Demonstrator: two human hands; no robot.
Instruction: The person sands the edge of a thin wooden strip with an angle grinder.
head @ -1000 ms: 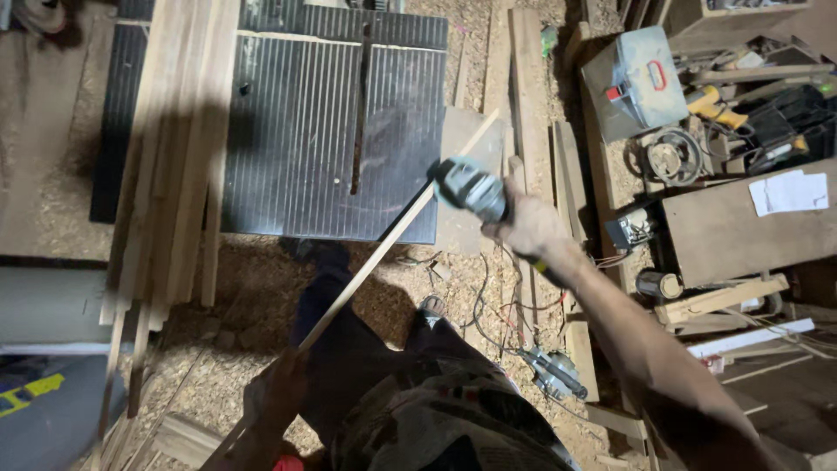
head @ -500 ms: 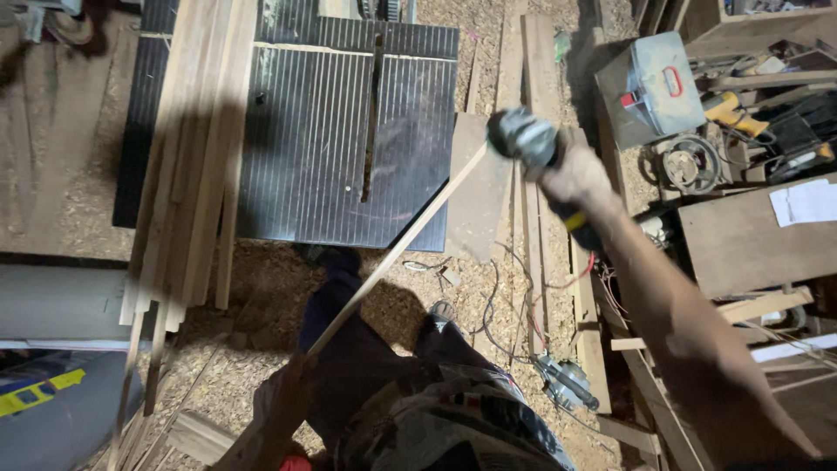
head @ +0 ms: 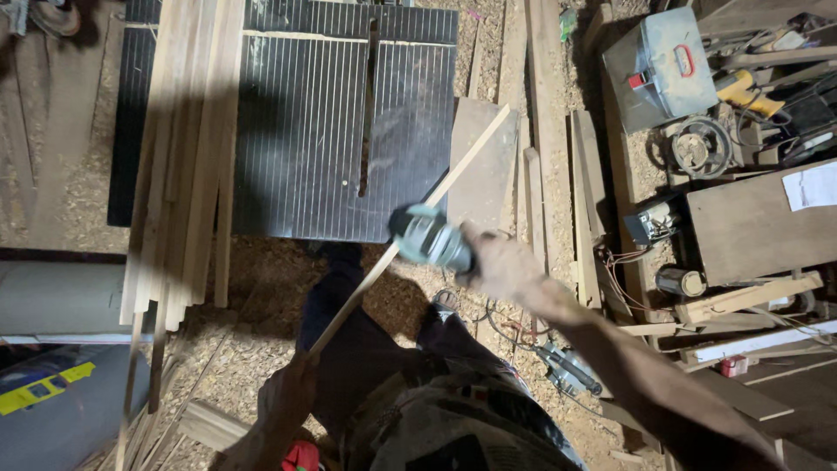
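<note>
- Slat [head: 410, 235]: a thin wooden strip running diagonally from lower left to upper right, over the sawdust floor and the front corner of the table saw [head: 340, 122].
- Left hand [head: 292, 392] grips its lower end, fingers closed.
- Right hand [head: 497, 266], nearer the middle, clenches a teal power sander [head: 429, 237] pressed against the slat.
- Stacked wooden strips [head: 187, 148] lie on the saw's left side.

A white sheet of paper [head: 809, 185] lies on a brown board [head: 754, 228] at the far right. A yellow label [head: 39, 390] sits on a grey surface at lower left.
</note>
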